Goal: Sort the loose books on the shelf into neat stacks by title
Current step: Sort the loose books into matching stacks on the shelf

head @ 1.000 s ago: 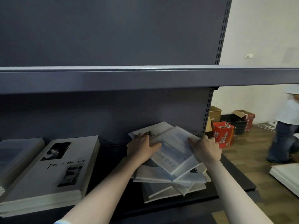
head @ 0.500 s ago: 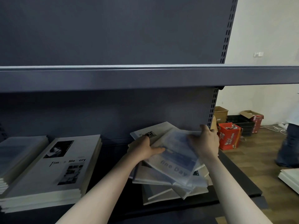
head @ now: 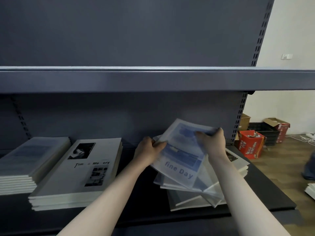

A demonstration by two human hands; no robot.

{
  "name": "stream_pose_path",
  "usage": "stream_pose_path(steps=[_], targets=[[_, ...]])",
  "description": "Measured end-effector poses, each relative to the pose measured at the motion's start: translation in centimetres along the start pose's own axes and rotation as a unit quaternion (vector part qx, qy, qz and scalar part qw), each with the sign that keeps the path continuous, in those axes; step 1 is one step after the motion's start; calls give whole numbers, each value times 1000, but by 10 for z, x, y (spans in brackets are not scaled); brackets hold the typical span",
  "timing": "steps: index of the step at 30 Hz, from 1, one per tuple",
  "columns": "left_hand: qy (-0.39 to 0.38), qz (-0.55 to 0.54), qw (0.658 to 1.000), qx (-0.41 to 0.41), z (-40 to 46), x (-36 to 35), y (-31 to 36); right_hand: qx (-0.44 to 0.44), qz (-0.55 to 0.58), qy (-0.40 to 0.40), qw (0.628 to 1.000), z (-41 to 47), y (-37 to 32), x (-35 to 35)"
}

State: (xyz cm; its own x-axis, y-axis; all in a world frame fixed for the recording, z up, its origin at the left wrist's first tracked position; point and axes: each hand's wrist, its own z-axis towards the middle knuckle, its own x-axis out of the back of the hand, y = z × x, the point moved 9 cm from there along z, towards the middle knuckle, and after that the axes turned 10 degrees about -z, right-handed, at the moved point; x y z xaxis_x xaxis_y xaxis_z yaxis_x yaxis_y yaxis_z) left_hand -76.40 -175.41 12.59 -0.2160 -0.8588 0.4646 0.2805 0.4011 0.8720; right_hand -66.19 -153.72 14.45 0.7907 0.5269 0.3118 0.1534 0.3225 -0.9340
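Observation:
A blue and white book titled "fine Day" (head: 180,160) is tilted up off a messy pile of loose books (head: 192,195) at the right of the lower shelf. My left hand (head: 148,150) grips its left edge and my right hand (head: 213,142) grips its top right corner. To the left, a neat stack with the "Time Memory" cover (head: 81,174) lies flat. Further left sits a neat stack of pale blue-covered books (head: 25,160).
The dark shelf board (head: 265,198) ends at the right, by a slotted upright (head: 238,120). An upper shelf (head: 153,79) hangs overhead. On the wooden floor beyond stand a red carton (head: 250,145), cardboard boxes and a black crate (head: 269,135). Part of a person (head: 310,167) shows at the right edge.
Both hands have lifted the "fine Day" book up off the messy pile and tilted it toward me. My view has shifted left, and the person at the right has moved almost out of frame.

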Motion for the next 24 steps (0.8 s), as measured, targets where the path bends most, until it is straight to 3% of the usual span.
stream_pose_path(steps=[10, 24], targets=[[141, -106, 984, 23, -11, 113, -58, 65, -8, -124, 990, -43, -41, -126], [221, -45, 969, 97, -39, 264, -154, 82, -19, -244, 966, -128, -83, -295]])
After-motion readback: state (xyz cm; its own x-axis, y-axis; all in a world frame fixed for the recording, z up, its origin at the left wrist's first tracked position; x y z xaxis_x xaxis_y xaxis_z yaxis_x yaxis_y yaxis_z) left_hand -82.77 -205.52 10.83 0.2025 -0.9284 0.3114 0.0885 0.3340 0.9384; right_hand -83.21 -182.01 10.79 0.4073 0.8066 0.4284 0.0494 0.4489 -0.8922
